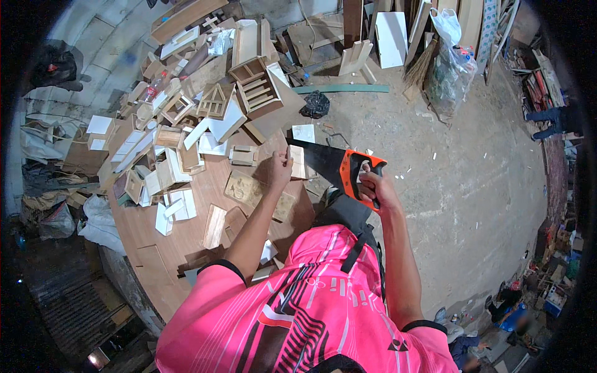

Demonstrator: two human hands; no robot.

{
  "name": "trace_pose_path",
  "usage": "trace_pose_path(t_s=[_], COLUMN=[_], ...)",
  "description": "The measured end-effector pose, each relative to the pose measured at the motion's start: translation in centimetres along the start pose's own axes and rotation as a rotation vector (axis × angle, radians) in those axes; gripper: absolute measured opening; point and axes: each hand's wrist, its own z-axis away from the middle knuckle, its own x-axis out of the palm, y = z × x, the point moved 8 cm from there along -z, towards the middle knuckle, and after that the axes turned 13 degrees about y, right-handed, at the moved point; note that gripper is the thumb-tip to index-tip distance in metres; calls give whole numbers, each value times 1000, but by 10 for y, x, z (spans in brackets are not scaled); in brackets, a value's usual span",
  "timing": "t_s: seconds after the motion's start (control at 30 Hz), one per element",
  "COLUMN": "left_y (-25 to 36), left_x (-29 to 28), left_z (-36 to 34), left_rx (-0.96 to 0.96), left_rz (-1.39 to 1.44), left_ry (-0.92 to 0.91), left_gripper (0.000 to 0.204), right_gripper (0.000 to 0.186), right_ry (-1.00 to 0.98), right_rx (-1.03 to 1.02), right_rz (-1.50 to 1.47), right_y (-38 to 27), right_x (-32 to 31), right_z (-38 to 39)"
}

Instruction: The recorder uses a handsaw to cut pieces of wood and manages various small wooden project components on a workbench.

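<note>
My right hand (377, 188) is wrapped round the orange and black handle of a handsaw (326, 163). Its dark blade points left, and the tip reaches just past the fingers of my left hand (281, 168). Those fingers are curled closed at the edge of the wooden board; whatever they may pinch is hidden. Right beside them, under the blade, is a small pale wooden block (297, 163). A white square piece (303, 132) lies just beyond the blade. Nearer me on the board are a flat, light wooden panel (244, 188) and a slatted wooden piece (244, 155).
Wooden boxes, frames and white offcuts pile up on the brown board (155, 264) at left. A black plastic bag (315, 104) and a green strip (348, 88) lie ahead. A filled clear sack (449, 81) stands by a broom (418, 73). Other people sit at lower right.
</note>
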Motion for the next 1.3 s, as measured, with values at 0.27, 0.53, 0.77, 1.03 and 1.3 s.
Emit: trace_pose_path(t_s=[0.27,0.53,0.77,1.03,1.3], left_y=[-34,-26,34,35,33], left_x=[-6,-27,-27,-12,-8], left_z=[8,-1,2,-3,-5], left_rx=[-96,-22,210,604,638], left_rz=[-5,300,-50,-279,-344], left_ry=[-47,238,199,455,401], left_gripper=[19,43,26,16,13], right_gripper=[13,11,12,27,39], right_ry=[-32,-113,-117,-29,-48], right_rx=[-150,-327,-563,-635,-644], right_rz=[517,776,854,875,899], right_y=[5,41,51,61,65], right_x=[58,112,119,119,118], right_z=[25,38,42,64,68])
